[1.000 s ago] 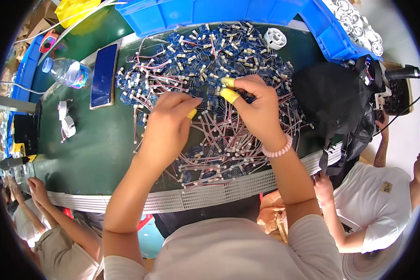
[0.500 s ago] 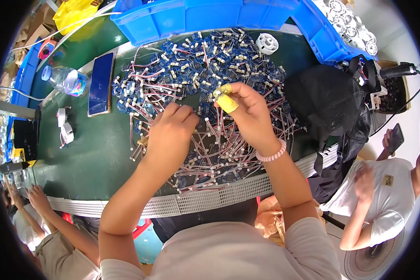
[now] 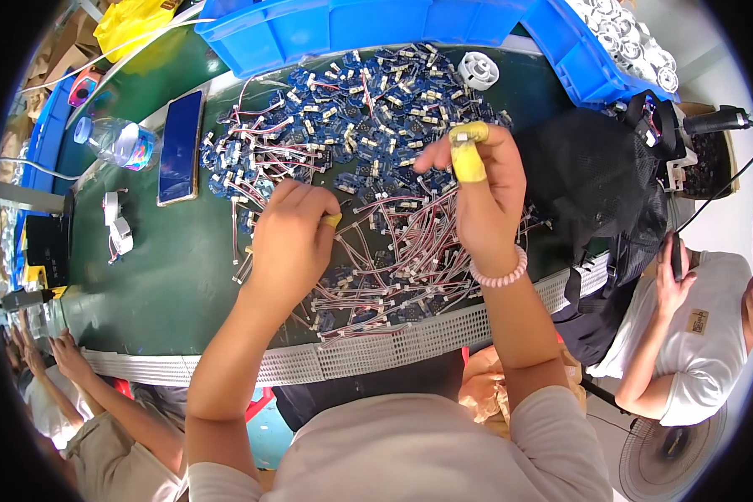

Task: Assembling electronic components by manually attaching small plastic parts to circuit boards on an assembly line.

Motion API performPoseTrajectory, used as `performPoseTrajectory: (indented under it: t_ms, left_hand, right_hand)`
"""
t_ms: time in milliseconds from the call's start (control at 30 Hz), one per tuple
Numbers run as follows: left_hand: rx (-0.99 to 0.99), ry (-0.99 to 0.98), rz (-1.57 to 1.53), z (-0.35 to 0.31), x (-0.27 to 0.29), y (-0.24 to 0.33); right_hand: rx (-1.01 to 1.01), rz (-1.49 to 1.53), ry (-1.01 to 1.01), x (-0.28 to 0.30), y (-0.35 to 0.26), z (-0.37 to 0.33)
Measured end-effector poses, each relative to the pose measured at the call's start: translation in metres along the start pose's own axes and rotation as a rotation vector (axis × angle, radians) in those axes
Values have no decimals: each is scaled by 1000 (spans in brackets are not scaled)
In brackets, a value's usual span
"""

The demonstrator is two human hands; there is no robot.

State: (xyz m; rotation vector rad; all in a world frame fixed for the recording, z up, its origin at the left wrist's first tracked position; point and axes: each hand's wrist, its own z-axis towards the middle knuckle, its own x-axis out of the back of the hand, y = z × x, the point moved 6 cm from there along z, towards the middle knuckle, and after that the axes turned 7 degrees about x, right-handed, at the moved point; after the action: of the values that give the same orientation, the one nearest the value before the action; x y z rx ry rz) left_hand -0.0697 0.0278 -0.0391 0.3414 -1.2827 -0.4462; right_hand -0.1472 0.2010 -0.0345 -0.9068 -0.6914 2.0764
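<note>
A wide heap of small blue circuit boards with white sockets covers the middle of the green table. Bundles of thin red, white and black cables with white plugs lie across its nearer part. My left hand is closed over the left of the heap, yellow tape on its thumb; a small dark edge shows at the fingertips, too little to name. Above the right side of the heap, my right hand pinches thumb and forefinger, both wrapped in yellow tape. A tiny pale piece shows between them; its kind is unclear.
Blue bins line the far edge; the right one holds white plastic parts. A round white part, phone, water bottle and black mesh bag lie around the heap. Another person sits at right.
My right hand has moved right and slightly away from me, its fingers raised. My left hand has shifted slightly nearer me, and its taped thumb now shows. The person at right has moved their arms.
</note>
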Motion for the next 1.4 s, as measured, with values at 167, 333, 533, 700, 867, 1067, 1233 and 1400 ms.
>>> performPoseTrajectory:
  t_ms: [167,333,533,700,867,1067,1233,1400]
  left_hand:
    - [419,72,-815,-18,1,-17]
    - [440,13,-1344,-26,-10,-17]
    - [440,3,-1353,-26,-11,-20]
    - [378,-12,-1330,-25,-10,-22]
    - [237,8,-1235,-23,1,-16]
    - [427,79,-1277,-24,-3,-20]
    - [314,23,-1168,-24,-4,-23]
    - [427,-14,-1193,-28,-5,-24]
  right_hand:
    - [-269,-324,-217,-24,10,-19]
    - [-263,-419,-296,-43,20,-29]
    - [-228,-455,-396,-48,19,-27]
    - [-315,-371,-348,-46,20,-25]
    - [49,-704,-446,-49,11,-20]
    - [-191,-648,-443,-46,17,-28]
    - [-112,-685,-474,-50,15,-26]
    - [-41,-729,-509,-55,12,-24]
